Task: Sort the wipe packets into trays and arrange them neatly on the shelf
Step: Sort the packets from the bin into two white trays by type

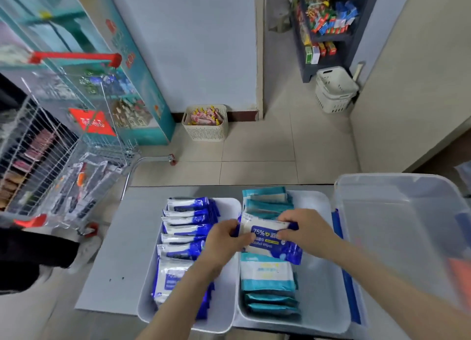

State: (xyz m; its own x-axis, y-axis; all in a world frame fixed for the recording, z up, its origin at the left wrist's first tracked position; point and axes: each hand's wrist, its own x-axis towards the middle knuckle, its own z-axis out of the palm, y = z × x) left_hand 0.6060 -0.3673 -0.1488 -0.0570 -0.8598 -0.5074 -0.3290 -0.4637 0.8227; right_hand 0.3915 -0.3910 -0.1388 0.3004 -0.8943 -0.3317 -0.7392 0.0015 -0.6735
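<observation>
two-handed hold on one blue wipe packet [270, 240] over the right tray [321, 301].
on my feed, the grey table [122, 250] carries a clear bin [407, 225] at its right edge and two white trays side by side at its front edge. the left tray [224, 314] holds a row of blue packets [183, 227], the right tray teal packets [267, 276]. left hand [224, 240] and right hand [305, 227] each pinch one end of the blue wipe packet, fingers curled.

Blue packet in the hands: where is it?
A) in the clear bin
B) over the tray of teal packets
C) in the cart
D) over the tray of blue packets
B: the left hand and right hand pinch the blue packet above the right tray, over its teal packets.
</observation>
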